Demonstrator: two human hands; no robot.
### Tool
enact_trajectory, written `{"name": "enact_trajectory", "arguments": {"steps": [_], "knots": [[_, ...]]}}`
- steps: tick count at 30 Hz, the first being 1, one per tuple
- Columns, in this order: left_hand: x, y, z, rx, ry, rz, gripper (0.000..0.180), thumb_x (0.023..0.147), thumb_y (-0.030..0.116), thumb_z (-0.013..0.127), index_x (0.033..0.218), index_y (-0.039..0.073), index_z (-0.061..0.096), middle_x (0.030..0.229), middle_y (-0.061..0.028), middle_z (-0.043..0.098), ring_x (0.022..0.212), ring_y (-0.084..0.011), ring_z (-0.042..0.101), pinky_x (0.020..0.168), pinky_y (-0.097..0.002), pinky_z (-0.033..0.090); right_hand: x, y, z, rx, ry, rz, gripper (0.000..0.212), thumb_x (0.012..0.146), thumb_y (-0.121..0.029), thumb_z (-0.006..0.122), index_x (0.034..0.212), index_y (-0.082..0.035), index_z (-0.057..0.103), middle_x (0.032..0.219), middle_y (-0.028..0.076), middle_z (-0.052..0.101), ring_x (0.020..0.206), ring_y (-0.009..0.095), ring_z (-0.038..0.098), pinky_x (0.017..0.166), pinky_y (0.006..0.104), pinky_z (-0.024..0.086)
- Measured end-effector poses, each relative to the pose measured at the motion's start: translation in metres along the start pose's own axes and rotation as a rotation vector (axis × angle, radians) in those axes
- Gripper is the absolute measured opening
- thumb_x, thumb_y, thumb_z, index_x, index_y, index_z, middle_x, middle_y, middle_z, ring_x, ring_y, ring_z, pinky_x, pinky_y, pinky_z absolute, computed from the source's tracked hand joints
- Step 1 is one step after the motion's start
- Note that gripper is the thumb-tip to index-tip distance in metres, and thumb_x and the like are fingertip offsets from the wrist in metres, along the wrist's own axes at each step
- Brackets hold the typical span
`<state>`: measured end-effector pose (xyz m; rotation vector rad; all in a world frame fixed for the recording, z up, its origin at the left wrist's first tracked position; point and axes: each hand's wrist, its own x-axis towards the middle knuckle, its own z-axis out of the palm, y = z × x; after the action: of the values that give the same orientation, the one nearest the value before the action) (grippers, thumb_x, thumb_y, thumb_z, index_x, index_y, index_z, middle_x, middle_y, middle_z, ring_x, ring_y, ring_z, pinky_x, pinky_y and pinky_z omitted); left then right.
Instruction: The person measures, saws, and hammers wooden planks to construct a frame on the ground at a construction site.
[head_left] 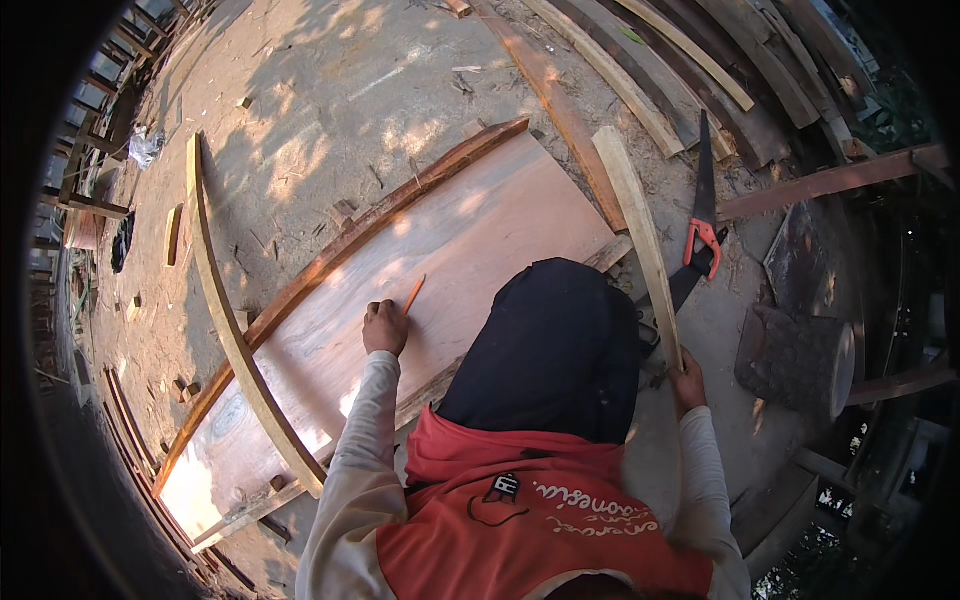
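Note:
A broad plywood sheet (480,215) lies in front of me, with a reddish-brown wooden batten (385,208) along its far edge. My left hand (385,328) is closed over the sheet, an orange pencil (414,295) sticking up out of its fingers. On the right, my right hand (687,384) is wrapped round the near end of a long pale wooden strip (640,220), which points away from me. Just beyond that strip a handsaw (704,190) with a red-orange handle rests on the ground.
Another long wooden strip (225,325) lies across the sheet's left part. Stacked planks (690,75) fill the far right. A cut log (795,360) stands at the right. Small wood offcuts (174,235) and chips litter the concrete ground (330,90).

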<state>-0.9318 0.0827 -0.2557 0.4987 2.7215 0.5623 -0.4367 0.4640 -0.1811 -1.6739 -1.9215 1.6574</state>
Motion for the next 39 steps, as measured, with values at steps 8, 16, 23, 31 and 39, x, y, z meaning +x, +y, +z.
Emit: {"name": "enact_trajectory", "arguments": {"steps": [8, 16, 23, 31, 39], "knots": [[0.025, 0.019, 0.007, 0.268, -0.128, 0.013, 0.029, 0.084, 0.028, 0.071, 0.102, 0.008, 0.064, 0.11, -0.0157, 0.064, 0.103, -0.0359, 0.065, 0.087, -0.0484, 0.054, 0.043, -0.002, -0.021, -0.322, 0.14, -0.189, 0.052, 0.087, -0.02, 0.07, 0.133, 0.001, 0.059, 0.121, 0.022, 0.069, 0.116, 0.031, 0.067, 0.099, 0.0377, 0.049], [0.025, 0.025, 0.009, 0.306, -0.22, -0.011, 0.026, 0.087, 0.023, 0.067, 0.104, 0.004, 0.061, 0.112, -0.0201, 0.065, 0.103, -0.0385, 0.065, 0.088, -0.0493, 0.053, 0.073, -0.022, -0.04, -0.407, 0.03, -0.214, 0.049, 0.088, -0.023, 0.071, 0.133, -0.004, 0.061, 0.119, 0.021, 0.07, 0.114, 0.031, 0.067, 0.098, 0.0377, 0.049], [0.038, 0.016, 0.021, 0.205, -0.191, -0.038, 0.028, 0.087, 0.03, 0.068, 0.097, 0.006, 0.059, 0.096, -0.0192, 0.069, 0.091, -0.0398, 0.067, 0.081, -0.0496, 0.053, 0.104, -0.031, -0.031, -0.499, -0.069, -0.208, 0.051, 0.088, -0.023, 0.072, 0.133, -0.006, 0.061, 0.12, 0.022, 0.069, 0.115, 0.036, 0.066, 0.098, 0.039, 0.05], [0.042, 0.022, 0.025, 0.099, -0.125, -0.003, 0.031, 0.086, 0.032, 0.07, 0.096, 0.006, 0.058, 0.088, -0.0179, 0.069, 0.083, -0.04, 0.068, 0.075, -0.0494, 0.052, 0.115, -0.039, -0.015, -0.588, -0.015, -0.193, 0.055, 0.087, -0.03, 0.073, 0.132, 0.0, 0.061, 0.122, 0.026, 0.067, 0.116, 0.037, 0.065, 0.099, 0.0401, 0.049], [0.043, 0.023, 0.02, 0.006, -0.168, 0.063, 0.031, 0.085, 0.032, 0.07, 0.097, 0.005, 0.059, 0.086, -0.0177, 0.068, 0.082, -0.0387, 0.067, 0.074, -0.0474, 0.052, 0.13, -0.021, -0.013, -0.566, -0.003, -0.188, 0.056, 0.087, -0.031, 0.073, 0.135, -0.007, 0.06, 0.122, 0.023, 0.067, 0.115, 0.039, 0.064, 0.096, 0.0427, 0.051]]}}
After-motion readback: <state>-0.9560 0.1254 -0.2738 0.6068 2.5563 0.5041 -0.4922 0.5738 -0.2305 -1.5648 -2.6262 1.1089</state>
